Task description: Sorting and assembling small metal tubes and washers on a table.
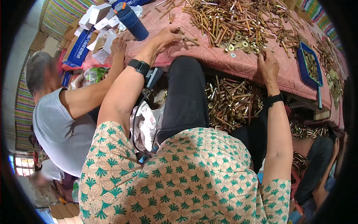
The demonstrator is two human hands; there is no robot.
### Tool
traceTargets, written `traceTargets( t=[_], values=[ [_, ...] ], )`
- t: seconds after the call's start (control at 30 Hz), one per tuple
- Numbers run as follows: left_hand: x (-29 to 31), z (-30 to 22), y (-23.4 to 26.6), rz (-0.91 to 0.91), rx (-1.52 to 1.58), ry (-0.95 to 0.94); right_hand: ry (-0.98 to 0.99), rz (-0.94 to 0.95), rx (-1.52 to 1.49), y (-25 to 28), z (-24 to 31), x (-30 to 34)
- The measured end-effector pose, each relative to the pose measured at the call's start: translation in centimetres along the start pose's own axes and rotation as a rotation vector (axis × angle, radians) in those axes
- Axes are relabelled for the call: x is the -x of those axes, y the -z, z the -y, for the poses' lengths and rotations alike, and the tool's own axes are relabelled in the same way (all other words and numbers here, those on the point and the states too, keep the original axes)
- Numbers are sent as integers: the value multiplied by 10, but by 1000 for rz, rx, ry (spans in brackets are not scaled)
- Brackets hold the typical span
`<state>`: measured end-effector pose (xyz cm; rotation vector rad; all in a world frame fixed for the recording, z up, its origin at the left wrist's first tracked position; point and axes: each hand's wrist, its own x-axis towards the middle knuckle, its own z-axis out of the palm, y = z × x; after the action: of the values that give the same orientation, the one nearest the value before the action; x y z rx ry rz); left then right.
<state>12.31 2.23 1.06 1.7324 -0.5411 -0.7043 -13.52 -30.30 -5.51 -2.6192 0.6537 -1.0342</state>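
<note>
My left hand (167,37) is over the pink quilted cloth (164,52) at the table's near edge, fingers curled. Long brass-coloured bolts (191,40) stick out from its fingertips toward the right, and the hand looks closed on them. To the right, my right hand (269,67) reaches down to the edge of a heap of flat washers (240,44). Its fingers are bent and pressed together; whatever they hold is too small to make out. Beyond both hands spreads a large pile of loose bolts (220,20).
A blue tray (310,69) of washers lies at right. A dark blue bottle (132,21) stands back left, near white boxes (100,14). More bolts (233,102) fill the space below the table edge. A co-worker (63,108) sits close at left, an arm on the table.
</note>
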Motion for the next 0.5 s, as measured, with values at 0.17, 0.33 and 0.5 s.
traceTargets(
  t=[0.17,0.33,0.5],
  values=[
    [12,0,10,-37,-161,52,11,-8,12,-1,0,1],
    [23,-2,12,25,-845,-89,25,-21,14,-2,-1,2],
    [32,-1,-10,16,-1352,-185,53,-36,-15,-3,-2,3]
  ],
)
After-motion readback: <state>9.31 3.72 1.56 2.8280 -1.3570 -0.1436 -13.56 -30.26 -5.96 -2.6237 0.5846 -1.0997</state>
